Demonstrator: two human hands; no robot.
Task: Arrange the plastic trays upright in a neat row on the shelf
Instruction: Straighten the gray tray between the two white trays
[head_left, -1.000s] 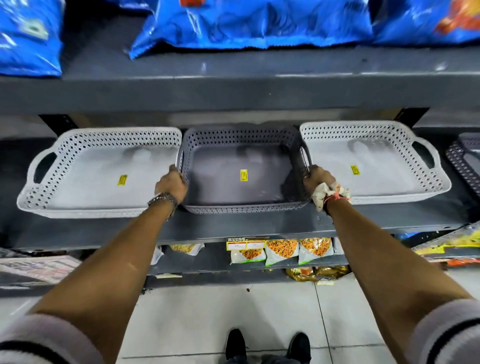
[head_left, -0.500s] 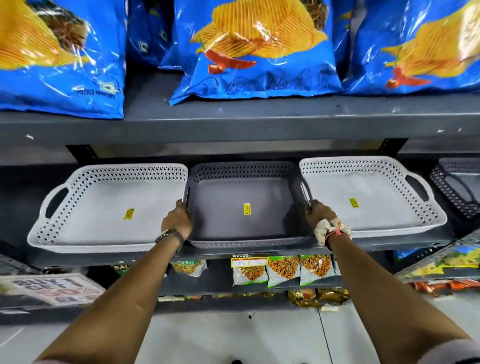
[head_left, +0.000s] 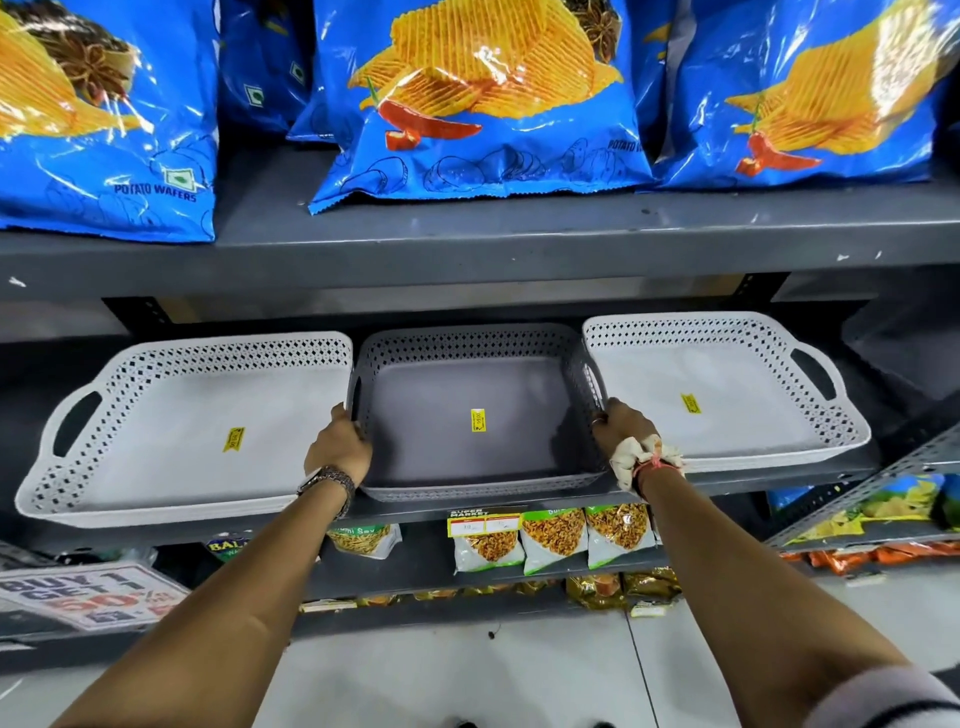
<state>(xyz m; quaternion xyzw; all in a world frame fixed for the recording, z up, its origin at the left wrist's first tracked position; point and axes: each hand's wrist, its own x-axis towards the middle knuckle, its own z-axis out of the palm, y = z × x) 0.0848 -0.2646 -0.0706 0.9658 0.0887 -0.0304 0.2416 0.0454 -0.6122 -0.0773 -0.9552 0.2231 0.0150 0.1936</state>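
Shelf: grey metal shelf (head_left: 727, 480) at about chest height; three plastic trays lie on it side by side, tilted with the far edge raised.
Grey tray: grey tray (head_left: 467, 379) in the middle, perforated walls, yellow sticker (head_left: 478, 420) on its floor; its front edge sits at the shelf lip.
Left hand: left hand (head_left: 338, 448) clamped on the grey tray's left handle, fingers curled over the rim; metal watch (head_left: 328, 480) on the wrist.
Right hand: right hand (head_left: 621, 425) clamped on the grey tray's right handle; white cloth (head_left: 636, 456) and a red thread tied at the wrist.
Left white tray: left white tray (head_left: 171, 415) touching the grey tray's left wall; handle cut-out on its outer side, yellow sticker inside.
Right white tray: right white tray (head_left: 743, 400) touching the grey tray's right wall, also stickered.
Upper shelf: blue potato wafer bags (head_left: 483, 98) standing in a row.
Lower shelf: small snack packets (head_left: 553, 538) with a price label above them.
Lower left: promotional sign (head_left: 88, 597), print partly readable.
Floor: pale tiles (head_left: 467, 675) below the arms.
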